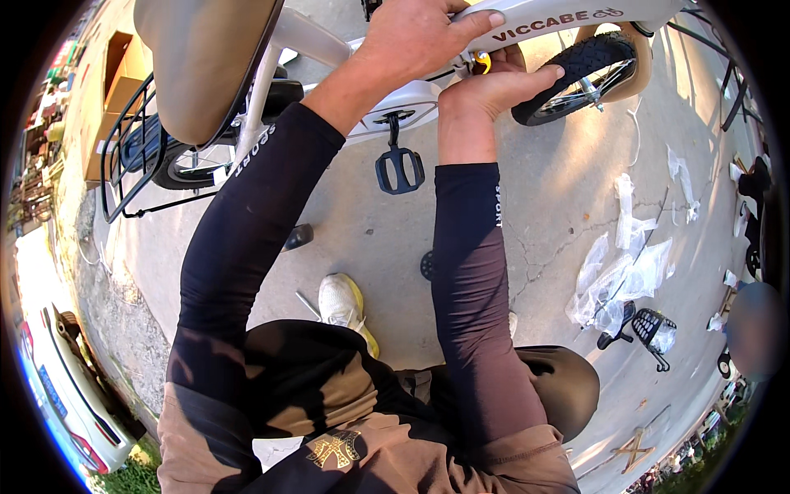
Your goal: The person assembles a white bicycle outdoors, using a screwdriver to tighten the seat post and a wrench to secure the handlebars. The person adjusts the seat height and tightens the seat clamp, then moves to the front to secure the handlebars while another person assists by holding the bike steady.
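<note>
A white bicycle (pixel 568 23) with beige-brown mudguards stands in front of me. My left hand (pixel 420 33) grips its frame, the thumb lying over the white tube and the other fingers largely hidden. Just under that tube is my right hand (pixel 485 90), palm up, with its thumb stretched to the right and its fingers curled up in shadow. A small yellow part (pixel 481 61) shows beside the right fingers; what they hold is hidden. Below the frame hangs a black pedal (pixel 399 170). The black-tyred wheel (pixel 576 78) is right of my hands, and a brown saddle (pixel 206 66) is at the left.
A black rack (pixel 127 169) and an open cardboard box (pixel 123 74) are at the left. Crumpled clear plastic wrap (pixel 629 272) lies on the concrete at the right, near a loose pedal (pixel 654 329). A white car (pixel 74 395) shows at the lower left.
</note>
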{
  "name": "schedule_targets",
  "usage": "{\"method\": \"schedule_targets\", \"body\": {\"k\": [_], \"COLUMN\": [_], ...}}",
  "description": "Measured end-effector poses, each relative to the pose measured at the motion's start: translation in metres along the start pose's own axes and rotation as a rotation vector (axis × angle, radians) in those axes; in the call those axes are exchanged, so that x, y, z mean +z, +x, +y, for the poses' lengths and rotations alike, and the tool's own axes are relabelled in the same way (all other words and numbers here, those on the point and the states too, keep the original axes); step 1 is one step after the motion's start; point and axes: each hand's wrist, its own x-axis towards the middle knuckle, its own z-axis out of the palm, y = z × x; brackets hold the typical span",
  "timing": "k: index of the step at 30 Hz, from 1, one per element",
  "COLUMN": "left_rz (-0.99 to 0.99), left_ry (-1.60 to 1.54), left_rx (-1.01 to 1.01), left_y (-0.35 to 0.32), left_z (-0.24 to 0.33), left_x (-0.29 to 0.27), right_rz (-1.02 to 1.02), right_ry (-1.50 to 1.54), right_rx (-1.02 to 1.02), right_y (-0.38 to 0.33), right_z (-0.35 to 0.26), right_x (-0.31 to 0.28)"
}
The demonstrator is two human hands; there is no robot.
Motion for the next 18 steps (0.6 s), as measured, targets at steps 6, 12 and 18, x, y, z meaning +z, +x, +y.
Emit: {"method": "schedule_targets", "body": {"k": [6, 12, 18], "left_rz": [0.032, 0.045, 0.021], "left_ry": [-0.009, -0.034, 0.057], "left_rx": [-0.014, 0.032, 0.017], "left_y": [-0.006, -0.009, -0.006], "left_z": [0.002, 0.004, -0.025], "left_x": [0.002, -0.007, 0.011], "right_rz": [0.120, 0.092, -0.157], "right_ry": [0.184, 0.097, -0.385], "right_rx": [-0.118, -0.196, -0.036], "right_y": [-0.005, -0.002, -0.013], "right_z": [0.017, 0.022, -0.004], "right_x": [0.020, 0.018, -0.037]}}
